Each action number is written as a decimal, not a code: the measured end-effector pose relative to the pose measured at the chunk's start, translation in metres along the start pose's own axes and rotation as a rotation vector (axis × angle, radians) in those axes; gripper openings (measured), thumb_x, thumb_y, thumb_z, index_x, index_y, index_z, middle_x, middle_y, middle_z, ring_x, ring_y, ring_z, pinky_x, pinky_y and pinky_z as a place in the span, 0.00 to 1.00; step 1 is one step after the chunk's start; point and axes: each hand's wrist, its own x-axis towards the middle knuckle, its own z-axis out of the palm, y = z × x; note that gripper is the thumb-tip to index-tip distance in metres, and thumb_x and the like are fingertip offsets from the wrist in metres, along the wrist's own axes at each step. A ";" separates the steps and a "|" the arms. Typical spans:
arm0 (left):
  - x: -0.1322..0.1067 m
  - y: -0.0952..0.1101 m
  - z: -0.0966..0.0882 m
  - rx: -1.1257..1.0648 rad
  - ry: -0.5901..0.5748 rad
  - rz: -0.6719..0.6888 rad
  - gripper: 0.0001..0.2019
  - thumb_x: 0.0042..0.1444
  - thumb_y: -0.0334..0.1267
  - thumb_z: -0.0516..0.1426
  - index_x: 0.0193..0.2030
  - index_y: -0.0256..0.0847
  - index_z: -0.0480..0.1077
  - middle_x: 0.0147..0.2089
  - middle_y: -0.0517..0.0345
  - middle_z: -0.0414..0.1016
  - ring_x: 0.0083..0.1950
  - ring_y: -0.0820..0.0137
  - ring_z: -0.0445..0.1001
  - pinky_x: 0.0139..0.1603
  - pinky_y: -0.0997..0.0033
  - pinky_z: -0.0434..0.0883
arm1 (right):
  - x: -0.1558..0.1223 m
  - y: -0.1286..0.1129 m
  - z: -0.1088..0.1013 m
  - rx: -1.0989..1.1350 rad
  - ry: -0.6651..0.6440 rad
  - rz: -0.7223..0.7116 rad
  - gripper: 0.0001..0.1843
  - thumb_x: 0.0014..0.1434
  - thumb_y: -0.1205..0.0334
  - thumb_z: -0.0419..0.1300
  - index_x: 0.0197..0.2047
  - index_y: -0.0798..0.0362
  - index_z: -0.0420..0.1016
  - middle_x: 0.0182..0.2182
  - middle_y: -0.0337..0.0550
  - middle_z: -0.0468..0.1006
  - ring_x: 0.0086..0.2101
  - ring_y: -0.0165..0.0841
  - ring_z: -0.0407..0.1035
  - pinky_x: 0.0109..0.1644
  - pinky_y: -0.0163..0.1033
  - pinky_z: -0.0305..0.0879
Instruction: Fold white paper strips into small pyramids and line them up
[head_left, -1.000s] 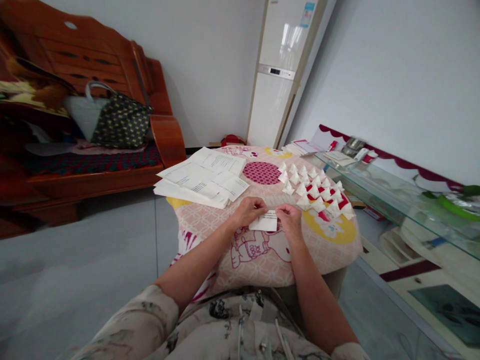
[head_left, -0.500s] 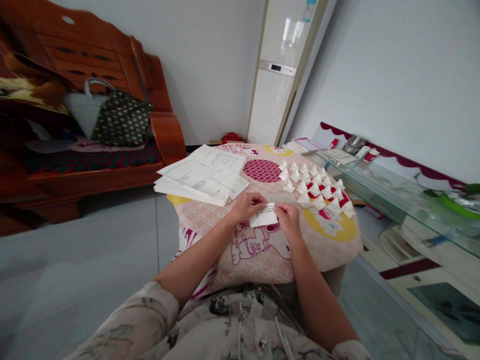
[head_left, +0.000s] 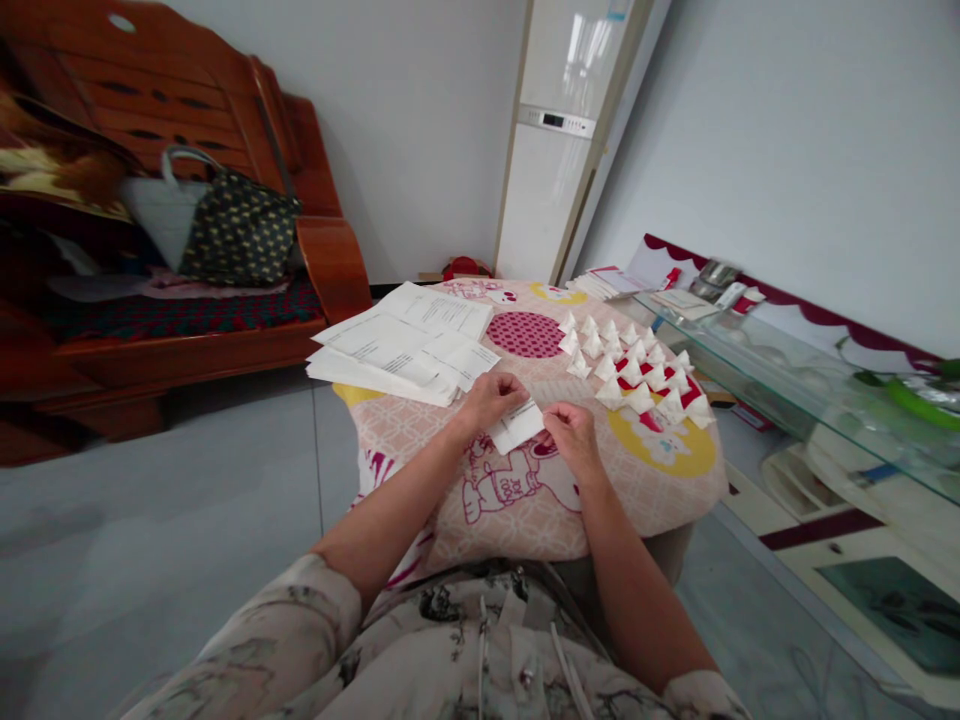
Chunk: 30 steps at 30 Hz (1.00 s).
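A small white printed paper strip [head_left: 515,427] lies tilted between my two hands above the patterned pink cloth [head_left: 525,505]. My left hand [head_left: 491,398] pinches its upper left edge with curled fingers. Fingers closed, my right hand [head_left: 570,437] grips the strip's right end. Several small folded white and red paper triangles [head_left: 637,375] lie in rows just beyond my right hand. A stack of printed white sheets [head_left: 405,345] lies on the cloth's far left part, beyond my left hand.
A wooden bench [head_left: 187,330] with a dotted bag [head_left: 236,230] stands at the left. A tall white air conditioner [head_left: 559,140] fills the far corner. A glass-topped cabinet [head_left: 795,390] with small items runs along the right. Grey floor [head_left: 150,540] lies to the left.
The strip has turned from level to tilted, its right end lifted. Both hands have shifted slightly toward me and kept hold of it. The view has dipped a little.
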 end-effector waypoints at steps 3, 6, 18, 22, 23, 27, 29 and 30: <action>0.001 -0.003 -0.003 -0.173 0.103 -0.070 0.12 0.45 0.44 0.62 0.24 0.37 0.70 0.22 0.62 0.68 0.24 0.76 0.62 0.26 0.75 0.58 | -0.002 -0.002 -0.002 0.053 0.036 0.042 0.07 0.47 0.61 0.58 0.23 0.53 0.75 0.17 0.38 0.75 0.18 0.30 0.68 0.22 0.32 0.62; 0.001 -0.003 -0.005 -0.329 0.221 -0.138 0.11 0.42 0.43 0.63 0.23 0.37 0.69 0.20 0.64 0.66 0.22 0.77 0.61 0.25 0.75 0.57 | -0.001 -0.002 -0.003 0.100 0.103 0.033 0.07 0.47 0.61 0.59 0.22 0.53 0.74 0.17 0.39 0.76 0.18 0.29 0.68 0.21 0.31 0.63; 0.000 -0.011 0.006 -0.323 0.076 -0.158 0.15 0.49 0.48 0.63 0.31 0.36 0.75 0.25 0.59 0.73 0.27 0.73 0.68 0.27 0.74 0.63 | 0.004 0.000 0.004 0.212 0.058 0.118 0.12 0.49 0.52 0.65 0.26 0.53 0.77 0.16 0.37 0.76 0.16 0.33 0.69 0.17 0.34 0.63; -0.002 -0.009 0.002 -0.388 0.040 -0.122 0.24 0.52 0.50 0.64 0.51 0.35 0.77 0.36 0.55 0.78 0.34 0.70 0.73 0.33 0.73 0.69 | 0.004 -0.001 0.001 0.363 0.239 0.170 0.10 0.48 0.55 0.65 0.24 0.52 0.75 0.15 0.37 0.75 0.14 0.31 0.67 0.16 0.34 0.65; -0.002 -0.009 0.001 -0.410 0.009 -0.126 0.26 0.53 0.50 0.64 0.55 0.36 0.76 0.38 0.54 0.79 0.36 0.70 0.74 0.35 0.72 0.71 | 0.005 -0.001 0.000 0.404 0.276 0.184 0.09 0.48 0.56 0.65 0.24 0.52 0.74 0.15 0.37 0.75 0.15 0.31 0.67 0.17 0.34 0.65; -0.004 -0.009 -0.002 -0.498 -0.125 -0.121 0.29 0.52 0.48 0.67 0.59 0.37 0.75 0.47 0.49 0.80 0.44 0.66 0.77 0.44 0.65 0.76 | 0.007 0.001 -0.007 0.521 0.337 0.262 0.08 0.49 0.59 0.64 0.24 0.54 0.74 0.15 0.39 0.75 0.16 0.31 0.69 0.17 0.34 0.66; -0.004 -0.010 -0.002 -0.533 -0.170 -0.112 0.29 0.51 0.46 0.68 0.58 0.37 0.75 0.51 0.47 0.80 0.47 0.64 0.77 0.48 0.63 0.76 | 0.009 0.003 -0.010 0.555 0.332 0.301 0.07 0.51 0.61 0.63 0.24 0.54 0.74 0.15 0.39 0.75 0.16 0.31 0.69 0.17 0.34 0.65; -0.004 -0.011 -0.003 -0.548 -0.191 -0.111 0.29 0.50 0.46 0.69 0.59 0.38 0.75 0.52 0.47 0.80 0.48 0.64 0.77 0.49 0.63 0.76 | 0.010 0.004 -0.011 0.570 0.328 0.320 0.07 0.51 0.62 0.62 0.24 0.54 0.74 0.15 0.38 0.75 0.15 0.31 0.69 0.18 0.33 0.65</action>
